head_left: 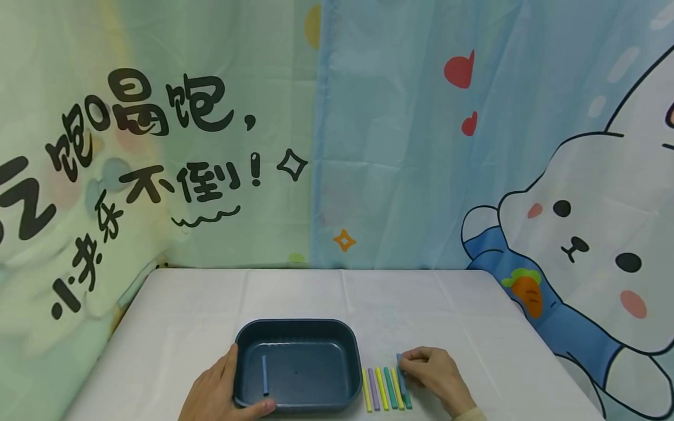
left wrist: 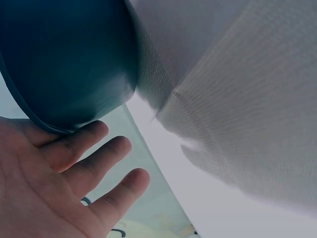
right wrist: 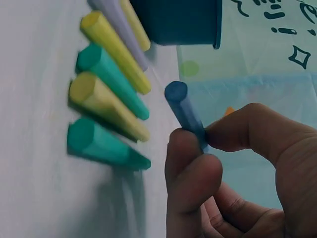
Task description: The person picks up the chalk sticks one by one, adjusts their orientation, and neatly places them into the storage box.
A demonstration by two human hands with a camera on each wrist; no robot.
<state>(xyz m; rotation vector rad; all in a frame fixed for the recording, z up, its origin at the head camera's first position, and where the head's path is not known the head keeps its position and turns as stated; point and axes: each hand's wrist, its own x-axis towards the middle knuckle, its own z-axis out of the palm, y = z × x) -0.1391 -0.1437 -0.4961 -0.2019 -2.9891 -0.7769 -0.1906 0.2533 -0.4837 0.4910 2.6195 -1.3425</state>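
Note:
My right hand (head_left: pixel 433 374) pinches a blue chalk stick (right wrist: pixel 184 106) between thumb and fingertips. In the right wrist view the stick is up off the cloth, beside a row of chalk sticks. That row holds yellow, purple and green pieces, among them a green chalk stick (right wrist: pixel 106 144) at its right end in the head view. My left hand (head_left: pixel 223 383) rests against the near left corner of a dark blue tray (head_left: pixel 344 403), its thumb over the near rim and its fingers fairly straight along the left side. Inside the tray lies one blue chalk stick (head_left: pixel 265 375).
A white cloth (head_left: pixel 200 298) covers the table, with folds at its edge in the left wrist view. Behind hangs a printed curtain (head_left: pixel 389 146) with lettering and a white cartoon animal. The chalk row lies close to the tray's right side.

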